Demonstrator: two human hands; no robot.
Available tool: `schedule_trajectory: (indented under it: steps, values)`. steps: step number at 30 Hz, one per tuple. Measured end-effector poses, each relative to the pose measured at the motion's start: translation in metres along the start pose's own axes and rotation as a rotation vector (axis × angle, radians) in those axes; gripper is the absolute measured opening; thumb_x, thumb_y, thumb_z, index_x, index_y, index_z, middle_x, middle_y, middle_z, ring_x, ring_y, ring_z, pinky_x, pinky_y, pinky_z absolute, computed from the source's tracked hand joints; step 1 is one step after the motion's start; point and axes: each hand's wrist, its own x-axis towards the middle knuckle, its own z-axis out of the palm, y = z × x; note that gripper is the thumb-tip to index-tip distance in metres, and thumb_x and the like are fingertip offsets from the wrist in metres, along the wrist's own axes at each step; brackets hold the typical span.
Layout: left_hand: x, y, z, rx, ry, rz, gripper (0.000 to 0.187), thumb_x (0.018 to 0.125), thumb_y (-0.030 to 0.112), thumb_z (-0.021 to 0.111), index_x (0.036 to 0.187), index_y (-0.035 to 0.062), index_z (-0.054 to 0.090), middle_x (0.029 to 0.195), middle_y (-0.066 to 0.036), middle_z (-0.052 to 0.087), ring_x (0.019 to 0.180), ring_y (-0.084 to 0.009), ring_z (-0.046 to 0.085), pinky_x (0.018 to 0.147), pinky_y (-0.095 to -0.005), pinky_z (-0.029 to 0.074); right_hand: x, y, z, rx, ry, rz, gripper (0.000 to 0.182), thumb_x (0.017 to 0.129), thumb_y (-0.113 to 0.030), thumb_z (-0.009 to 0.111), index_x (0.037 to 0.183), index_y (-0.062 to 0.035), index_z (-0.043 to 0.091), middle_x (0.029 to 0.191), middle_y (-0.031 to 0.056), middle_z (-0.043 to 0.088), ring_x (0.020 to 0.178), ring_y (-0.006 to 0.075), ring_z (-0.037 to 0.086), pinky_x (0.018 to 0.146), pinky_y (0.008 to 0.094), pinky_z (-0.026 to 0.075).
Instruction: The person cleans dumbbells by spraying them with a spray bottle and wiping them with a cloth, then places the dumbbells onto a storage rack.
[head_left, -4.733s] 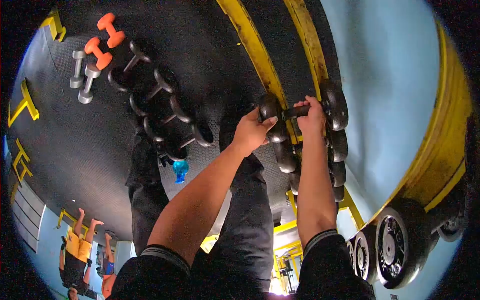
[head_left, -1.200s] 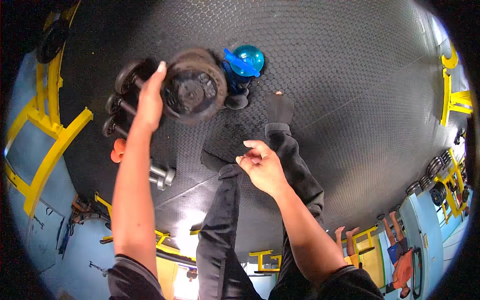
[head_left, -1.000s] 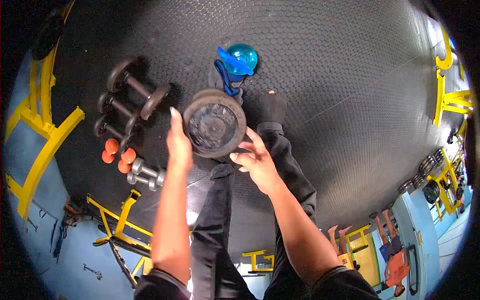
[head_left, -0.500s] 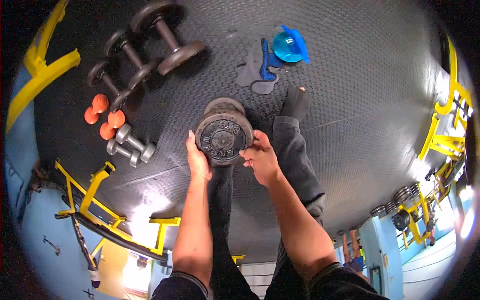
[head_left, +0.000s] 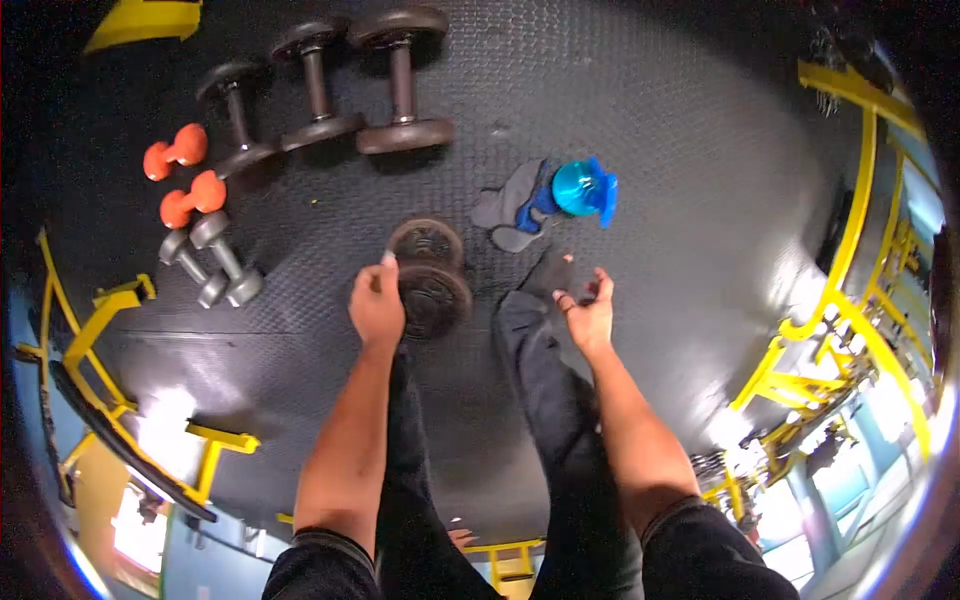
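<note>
A dark dumbbell point(head_left: 436, 302) with round plates stands on the floor between my legs, one plate facing up toward me and another showing behind it. My left hand point(head_left: 378, 308) is at its left side, fingers curled against the plates' edge; the fingertips are partly hidden. Off to the right, my right hand point(head_left: 588, 318) hangs over my right shin, holding nothing, with its fingers apart. Beyond it, a blue bottle point(head_left: 576, 188) lies beside grey-and-blue gloves point(head_left: 521, 205).
Three large dark dumbbells point(head_left: 402, 85) lie at the upper left. Orange dumbbells point(head_left: 193, 198) and grey dumbbells point(head_left: 228, 262) sit nearer on the left. Yellow metal frames point(head_left: 850, 240) stand along the right, with another yellow frame point(head_left: 212, 455) at lower left. Black textured matting point(head_left: 690, 200) covers the floor.
My right hand has left the dumbbell and moved right, fingers spreading. My left hand stays at the dumbbell's left side, fingers now curled. The whole view has turned.
</note>
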Motion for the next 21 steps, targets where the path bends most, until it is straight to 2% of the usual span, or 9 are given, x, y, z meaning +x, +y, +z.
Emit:
schedule_trajectory:
  steps: [2,4,5,7,10,11,12,15,21]
  values:
    - [0.0,0.036,-0.002,0.145,0.107,-0.099,0.044,0.088,0.046,0.058,0.079,0.004,0.065,0.075,-0.012,0.065,0.073,-0.026,0.062,0.071,-0.0356,0.048,0.037,-0.017,-0.032,-0.073,0.046,-0.146,0.095,0.063,-0.023,0.084,0.138,-0.0031,0.03,0.123,0.0217,0.049,0.111,0.0315,0.051,0.094,0.0397,0.042]
    - [-0.001,0.002,0.001,0.114,0.109,-0.095,0.044,0.087,0.046,0.059,0.076,0.0041,0.064,0.072,-0.011,0.064,0.07,-0.0258,0.062,0.068,-0.0363,0.047,0.079,-0.016,-0.042,-0.221,0.159,-0.516,0.1,0.062,-0.029,0.085,0.14,-0.0059,0.028,0.122,0.0185,0.051,0.105,0.0311,0.053,0.09,0.0395,0.045]
    - [0.001,-0.001,0.001,0.095,0.103,-0.057,0.045,0.087,0.046,0.059,0.073,0.0042,0.064,0.069,-0.01,0.064,0.066,-0.0257,0.062,0.065,-0.0371,0.047,0.095,-0.024,-0.042,-0.222,0.145,-0.54,0.1,0.062,-0.029,0.085,0.14,-0.0059,0.028,0.122,0.0185,0.051,0.105,0.0311,0.053,0.09,0.0395,0.045]
    - [0.002,0.012,0.003,0.097,0.134,-0.085,0.044,0.086,0.046,0.06,0.073,0.0041,0.064,0.069,-0.01,0.064,0.066,-0.0256,0.062,0.064,-0.0372,0.047,0.123,-0.038,-0.039,-0.242,0.106,-0.794,0.094,0.063,-0.032,0.085,0.138,-0.0053,0.035,0.126,0.0203,0.05,0.112,0.0363,0.05,0.096,0.0415,0.04]
    - [-0.001,0.002,0.007,0.092,0.188,-0.082,0.044,0.085,0.045,0.061,0.071,0.0039,0.063,0.067,-0.011,0.064,0.063,-0.0277,0.062,0.061,-0.0373,0.047,0.133,-0.058,-0.02,-0.365,0.007,-0.838,0.088,0.06,-0.032,0.085,0.134,-0.0071,0.044,0.13,0.0198,0.047,0.119,0.038,0.044,0.101,0.0443,0.036]
    - [-0.002,-0.001,0.008,0.091,0.237,-0.04,0.044,0.085,0.045,0.061,0.071,0.0038,0.063,0.067,-0.012,0.064,0.063,-0.0284,0.062,0.061,-0.0373,0.047,0.14,-0.047,-0.01,-0.392,0.107,-0.854,0.069,0.064,-0.024,0.081,0.125,-0.0084,0.052,0.131,0.0193,0.047,0.119,0.0384,0.043,0.101,0.0448,0.037]
    - [-0.001,-0.002,0.01,0.083,0.284,0.011,0.043,0.085,0.045,0.061,0.072,0.0036,0.063,0.067,-0.012,0.064,0.063,-0.0292,0.062,0.061,-0.0373,0.047,0.142,-0.046,-0.007,-0.383,0.114,-0.861,0.069,0.064,-0.024,0.081,0.125,-0.0084,0.052,0.131,0.0193,0.047,0.119,0.0384,0.043,0.101,0.0448,0.037]
    - [-0.002,0.006,0.005,0.085,0.229,-0.038,0.045,0.085,0.047,0.06,0.074,0.0038,0.065,0.073,-0.015,0.065,0.069,-0.0323,0.063,0.064,-0.0395,0.048,0.131,-0.051,-0.002,-0.463,0.105,-1.135,0.052,0.065,-0.006,0.068,0.116,-0.0051,0.055,0.128,0.0181,0.049,0.117,0.038,0.045,0.098,0.0452,0.038]
    - [-0.007,0.01,0.003,0.084,0.264,-0.042,0.052,0.082,0.054,0.058,0.082,0.0033,0.068,0.087,-0.02,0.067,0.085,-0.0378,0.064,0.075,-0.0437,0.049,0.146,-0.037,-0.001,-0.338,0.137,-1.043,0.044,0.075,-0.017,0.071,0.115,-0.0041,0.056,0.108,0.0157,0.06,0.099,0.0358,0.054,0.091,0.043,0.042]
